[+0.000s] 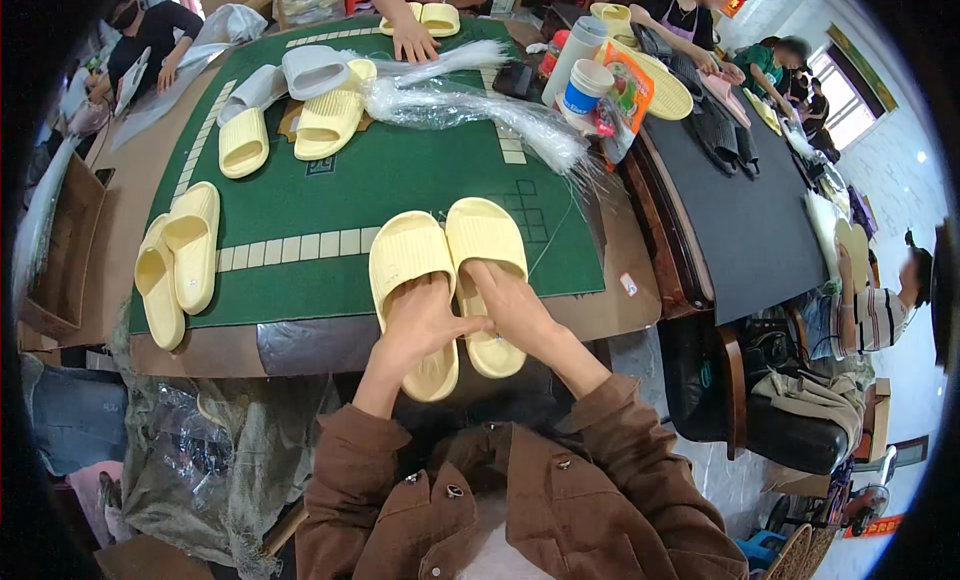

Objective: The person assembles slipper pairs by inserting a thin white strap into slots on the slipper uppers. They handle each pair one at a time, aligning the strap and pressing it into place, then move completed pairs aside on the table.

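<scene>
A pair of pale yellow slide slippers with ribbed straps is held side by side over the table's near edge, toes pointing away. My left hand (425,322) reaches under the strap of the left slipper (410,255), its thumb stretched toward the other one. Inside the right slipper (488,235), my right hand (512,308) has its fingers tucked below the strap. The straps hide most of both hands' fingertips. Another yellow pair (192,225) lies to the left, one slipper leaning on the other.
Yellow slippers (330,120) and grey slippers (318,70) lie farther back on the green tabletop (400,185). Clear plastic bags (450,105) spread across it near a white cup (585,88). Across the table, another person's hand (412,38) rests by more yellow slippers. A black chair (790,420) stands right.
</scene>
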